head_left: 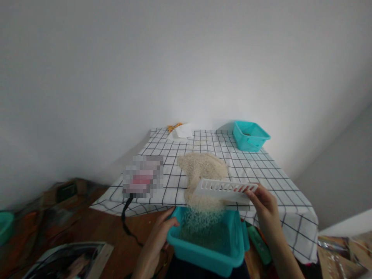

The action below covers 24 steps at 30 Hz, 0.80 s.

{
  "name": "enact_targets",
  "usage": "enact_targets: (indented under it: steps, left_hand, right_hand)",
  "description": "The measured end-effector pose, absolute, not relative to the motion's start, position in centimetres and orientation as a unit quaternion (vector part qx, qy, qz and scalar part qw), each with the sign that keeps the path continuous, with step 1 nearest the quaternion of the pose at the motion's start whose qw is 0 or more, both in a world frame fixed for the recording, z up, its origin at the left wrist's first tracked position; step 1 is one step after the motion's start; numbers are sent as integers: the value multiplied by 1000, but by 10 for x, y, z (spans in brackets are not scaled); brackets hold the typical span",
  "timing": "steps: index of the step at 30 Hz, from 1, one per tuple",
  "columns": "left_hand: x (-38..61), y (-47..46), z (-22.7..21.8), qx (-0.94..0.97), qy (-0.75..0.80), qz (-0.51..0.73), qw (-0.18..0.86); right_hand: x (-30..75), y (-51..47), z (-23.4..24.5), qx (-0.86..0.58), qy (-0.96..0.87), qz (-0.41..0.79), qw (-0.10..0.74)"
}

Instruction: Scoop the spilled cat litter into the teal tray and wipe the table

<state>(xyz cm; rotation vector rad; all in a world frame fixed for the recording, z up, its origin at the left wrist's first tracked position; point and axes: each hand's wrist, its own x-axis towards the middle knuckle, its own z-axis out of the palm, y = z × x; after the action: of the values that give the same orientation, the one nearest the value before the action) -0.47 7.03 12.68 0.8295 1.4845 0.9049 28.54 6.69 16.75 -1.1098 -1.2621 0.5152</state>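
A heap of pale rice grains lies on a table with a black-and-white checked cloth. My right hand is closed on the right end of a white slotted plastic piece, held flat against the heap near the table's front edge. Grains fall off that edge into a teal plastic tub. My left hand grips the tub's left rim and holds it just below the table edge.
A second teal tub stands at the table's far right corner. A white packet lies at the far edge. A blurred device with a black cable sits at the table's left. Magazines lie on the brown floor.
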Motion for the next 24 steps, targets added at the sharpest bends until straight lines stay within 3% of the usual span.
enact_targets:
  steps: [9, 18, 24]
  left_hand:
    - [-4, 79, 106, 390, 644, 366, 548]
    - [-11, 79, 105, 398, 640, 356, 552]
    - [-14, 75, 114, 387, 623, 386, 560]
  right_hand:
    - [292, 55, 157, -488, -556, 253, 623]
    - [327, 83, 161, -503, -408, 107, 754]
    - [357, 98, 157, -579, -431, 31, 692]
